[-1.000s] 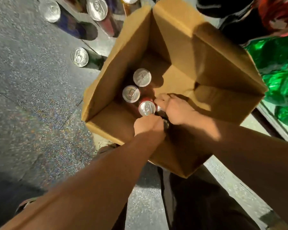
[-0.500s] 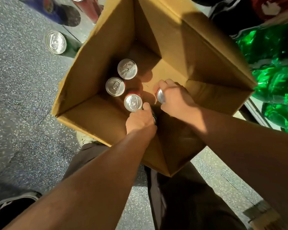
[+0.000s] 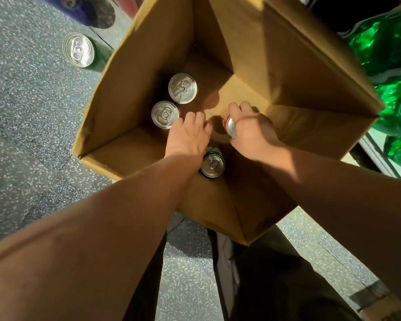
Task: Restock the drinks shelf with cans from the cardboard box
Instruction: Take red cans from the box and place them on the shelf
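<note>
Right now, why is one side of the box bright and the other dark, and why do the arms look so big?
Head view: sunlight hits the far wall of the cardboard box, the red can glints on top, the near corner by the green can lies in shadow; head view: the wide lens, close to the forearms, stretches them.

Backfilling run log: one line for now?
right hand: grips tilted red can | left hand: inside cardboard box, grip unclear

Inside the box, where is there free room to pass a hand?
Bare bottom lies in the far corner, between the box walls and the right hand. The left side is crowded: two upright cans and the left hand.
</note>
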{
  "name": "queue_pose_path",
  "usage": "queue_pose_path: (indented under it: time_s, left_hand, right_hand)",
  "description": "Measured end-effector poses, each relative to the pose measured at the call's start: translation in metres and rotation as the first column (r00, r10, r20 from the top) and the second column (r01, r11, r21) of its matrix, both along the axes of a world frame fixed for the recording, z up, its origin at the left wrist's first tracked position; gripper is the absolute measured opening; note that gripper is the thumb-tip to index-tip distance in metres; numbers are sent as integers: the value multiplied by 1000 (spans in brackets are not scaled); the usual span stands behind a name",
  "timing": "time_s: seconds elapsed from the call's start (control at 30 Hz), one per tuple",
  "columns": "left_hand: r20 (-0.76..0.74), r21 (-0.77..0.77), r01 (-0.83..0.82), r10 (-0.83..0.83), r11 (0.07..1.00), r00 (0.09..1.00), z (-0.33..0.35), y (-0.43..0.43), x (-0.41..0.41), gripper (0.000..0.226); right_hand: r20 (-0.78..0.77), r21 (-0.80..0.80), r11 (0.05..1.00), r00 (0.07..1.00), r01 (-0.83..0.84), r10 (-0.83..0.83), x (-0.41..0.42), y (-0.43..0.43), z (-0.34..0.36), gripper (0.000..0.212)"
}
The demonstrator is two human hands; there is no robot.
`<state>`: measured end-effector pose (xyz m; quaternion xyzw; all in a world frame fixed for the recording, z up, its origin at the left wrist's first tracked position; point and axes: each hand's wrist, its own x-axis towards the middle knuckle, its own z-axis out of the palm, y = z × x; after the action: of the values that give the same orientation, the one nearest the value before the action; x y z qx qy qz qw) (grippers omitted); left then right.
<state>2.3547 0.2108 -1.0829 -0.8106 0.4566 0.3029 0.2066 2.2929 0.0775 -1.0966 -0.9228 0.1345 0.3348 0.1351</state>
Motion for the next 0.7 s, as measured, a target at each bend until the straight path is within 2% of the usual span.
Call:
queue_pose_path:
  time_s: [0.1, 0.2, 0.33, 0.5, 0.6, 0.7]
  left_hand:
    - [-3, 42, 70, -70, 997, 998, -10, 0, 2, 47]
    - [-28, 70, 100, -98, 993, 995, -16, -5, 2, 43]
    - [-70, 3, 84, -84, 996, 994, -3, -9, 14, 38]
    - [-97, -52, -27, 21, 998, 995, 57, -10, 34, 42]
    - [-119, -125, -74, 59, 989, 991, 108, -9, 53, 41]
    - [-137, -210, -108, 80, 972, 987, 162, -6, 72, 44]
  right_hand:
    - [43, 12, 1000, 999, -12, 11, -2, -4, -8, 50]
    - [9, 97, 995, 1000, -20, 19, -2, -12, -13, 49]
    - [48, 187, 961, 975, 204, -216, 4, -16, 11, 36]
    - [-31, 133, 929, 939, 345, -344, 23, -28, 86, 39]
    - [34, 36, 972, 971, 234, -235, 25, -28, 129, 52]
    - [147, 61, 955, 944, 289, -295, 26, -26, 177, 53]
